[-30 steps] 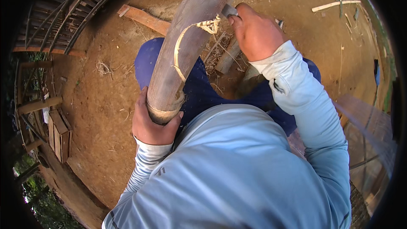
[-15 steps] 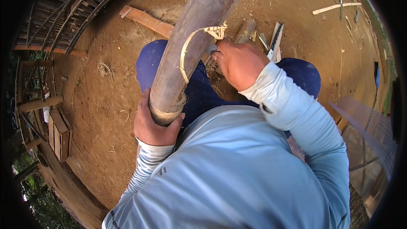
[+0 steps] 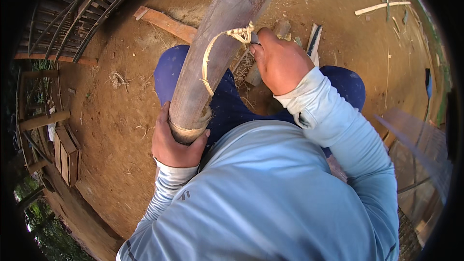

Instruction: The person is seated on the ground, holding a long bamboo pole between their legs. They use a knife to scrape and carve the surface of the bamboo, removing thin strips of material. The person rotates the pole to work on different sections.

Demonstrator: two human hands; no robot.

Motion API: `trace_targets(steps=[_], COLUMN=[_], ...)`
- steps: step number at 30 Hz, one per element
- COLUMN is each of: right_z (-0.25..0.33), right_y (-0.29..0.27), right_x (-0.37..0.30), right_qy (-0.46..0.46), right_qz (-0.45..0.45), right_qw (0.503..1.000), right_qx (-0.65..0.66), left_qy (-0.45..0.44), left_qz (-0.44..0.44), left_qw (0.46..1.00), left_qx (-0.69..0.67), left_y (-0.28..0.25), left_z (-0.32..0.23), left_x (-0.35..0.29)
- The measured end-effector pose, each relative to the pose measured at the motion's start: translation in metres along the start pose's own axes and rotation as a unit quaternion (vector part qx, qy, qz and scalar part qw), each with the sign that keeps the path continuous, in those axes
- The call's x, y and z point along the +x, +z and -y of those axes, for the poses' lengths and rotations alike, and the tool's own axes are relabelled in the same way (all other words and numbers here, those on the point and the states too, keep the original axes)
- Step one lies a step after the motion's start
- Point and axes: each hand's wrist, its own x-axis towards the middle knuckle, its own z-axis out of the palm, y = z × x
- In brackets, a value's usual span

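Note:
A thick, grey-brown bamboo pole (image 3: 212, 43) slants from between my thighs up past the top of the view. My left hand (image 3: 176, 145) is wrapped around its near end, at the pale ringed node. On the pole's right side, my right hand (image 3: 282, 63) is closed on a small grey tool (image 3: 254, 39), mostly hidden by the fingers, so its kind is unclear. Just beside that tool, a pale curled fibre strip (image 3: 205, 63) bunches into a tangle and arcs down across the pole's surface.
A saw-like blade (image 3: 314, 38) and offcuts lie beyond my right knee. An orange-brown plank (image 3: 166, 23) rests on the dirt floor left of the pole. Split strips (image 3: 382, 7) lie far right. Slatted wooden structures (image 3: 67, 9) and a wooden box (image 3: 67, 154) stand left.
My right hand has moved a little up along the pole, away from me, with the grey tool. The curled strip has shifted slightly. My left hand keeps its hold.

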Motion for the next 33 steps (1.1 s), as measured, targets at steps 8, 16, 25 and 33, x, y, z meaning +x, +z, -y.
trace_targets(steps=[8,16,25,33], right_z=[0.002,0.004,0.007,0.004], right_y=[0.001,0.005,0.021,0.009], right_x=[-0.001,-0.006,-0.013,-0.004], right_qy=[-0.016,-0.029,-0.037,-0.032], right_qz=[0.050,0.012,0.069,-0.011], right_qw=[0.998,0.999,0.994,0.997], right_qx=[0.021,0.038,0.074,0.067], left_qy=[-0.048,-0.045,-0.025,-0.012], left_qz=[0.026,0.022,0.005,0.004], left_qw=[0.998,0.999,1.000,1.000], left_qx=[-0.016,-0.009,0.004,0.002], left_y=[-0.003,-0.002,-0.003,-0.003], left_z=[-0.006,-0.003,-0.003,-0.002], left_x=[-0.001,-0.003,-0.001,-0.003])
